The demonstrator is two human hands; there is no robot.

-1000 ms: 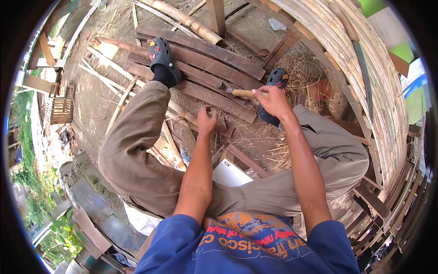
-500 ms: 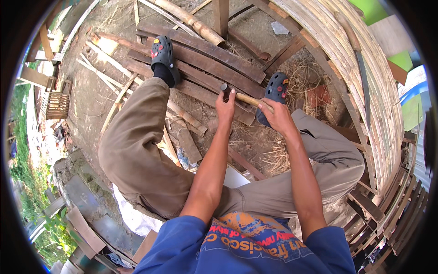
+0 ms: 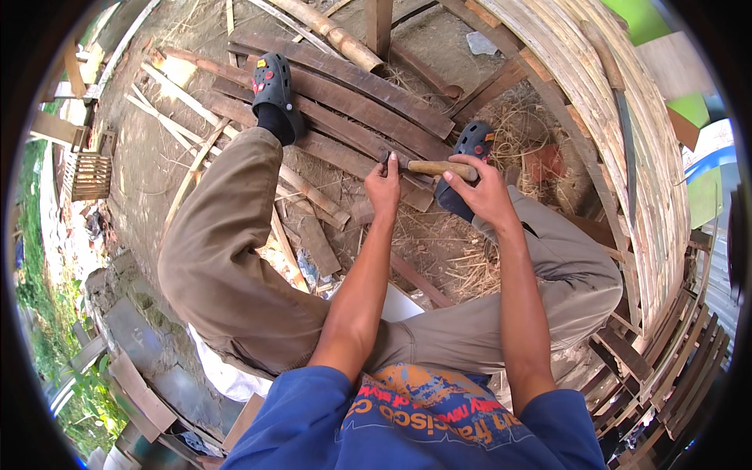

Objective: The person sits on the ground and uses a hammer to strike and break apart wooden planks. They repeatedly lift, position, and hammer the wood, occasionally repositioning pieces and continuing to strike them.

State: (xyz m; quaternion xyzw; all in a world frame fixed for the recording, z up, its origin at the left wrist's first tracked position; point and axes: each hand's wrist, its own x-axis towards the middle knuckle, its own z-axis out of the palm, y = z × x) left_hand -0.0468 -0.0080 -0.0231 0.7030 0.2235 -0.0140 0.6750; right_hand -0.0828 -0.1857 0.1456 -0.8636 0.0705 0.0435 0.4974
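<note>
Between my two hands lies a hammer (image 3: 440,168) with a pale wooden handle and a dark metal head. My right hand (image 3: 482,188) is wrapped round the handle toward its butt end. At the other end my left hand (image 3: 382,188) is closed on the dark head, thumb up, and hides much of it. The tool is held nearly level above dark wooden planks (image 3: 368,102) on the ground, between my two feet in dark clogs. My left clog (image 3: 274,90) rests on the planks; the right clog (image 3: 472,149) is just behind the hammer handle.
Long pale strips (image 3: 580,86) are stacked along the right, with a wooden-handled long blade (image 3: 623,133) lying on them. A bamboo pole (image 3: 337,35) lies at the far side. Scrap sticks (image 3: 188,102) and dry straw (image 3: 478,270) litter the dirt. A slatted crate (image 3: 88,174) stands at far left.
The hammer has turned, so its handle is now nearly level and its head is more hidden by my left hand. My right hand has shifted slightly right.
</note>
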